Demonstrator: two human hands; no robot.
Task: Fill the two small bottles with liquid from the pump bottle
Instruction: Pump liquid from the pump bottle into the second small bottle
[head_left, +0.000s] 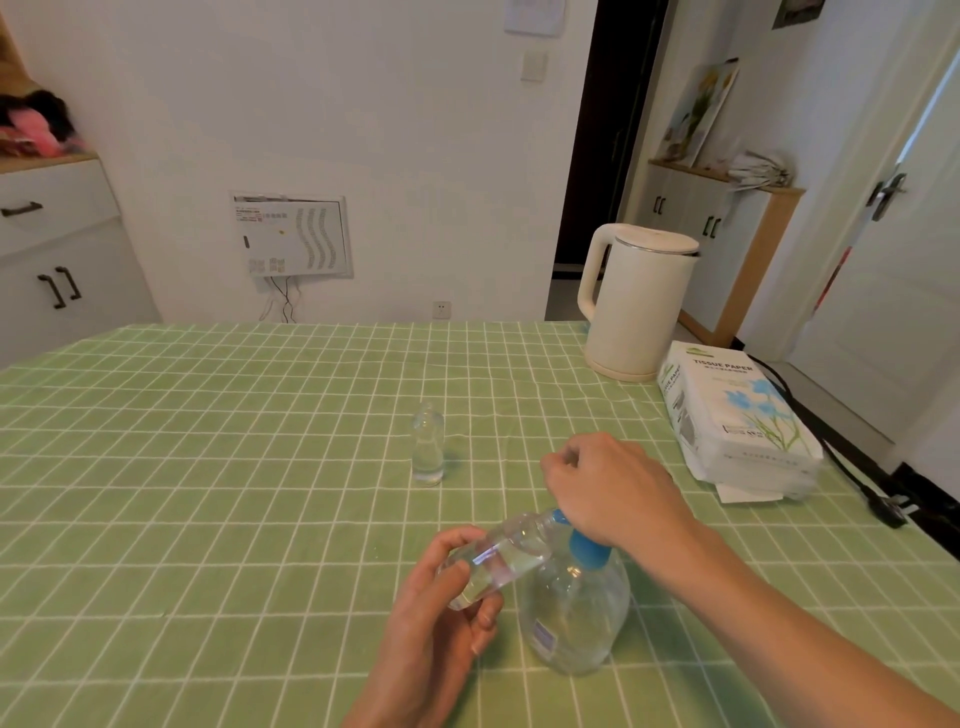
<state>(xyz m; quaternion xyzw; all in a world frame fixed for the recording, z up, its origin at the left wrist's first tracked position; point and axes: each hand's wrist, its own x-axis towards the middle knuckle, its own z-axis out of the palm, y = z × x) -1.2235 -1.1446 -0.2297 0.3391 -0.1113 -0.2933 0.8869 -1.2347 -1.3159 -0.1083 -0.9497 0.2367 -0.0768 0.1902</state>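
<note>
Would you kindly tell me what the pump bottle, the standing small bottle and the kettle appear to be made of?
Pump bottle: clear, glossy plastic by the look, since the tablecloth shows through; its pump is opaque blue plastic. Standing small bottle: transparent, glass or hard plastic, unclear which. Kettle: cream, matte shell, probably plastic.

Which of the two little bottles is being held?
The tilted small bottle in the left hand, beside the pump bottle; the other small bottle stands upright, untouched, farther back.
</note>
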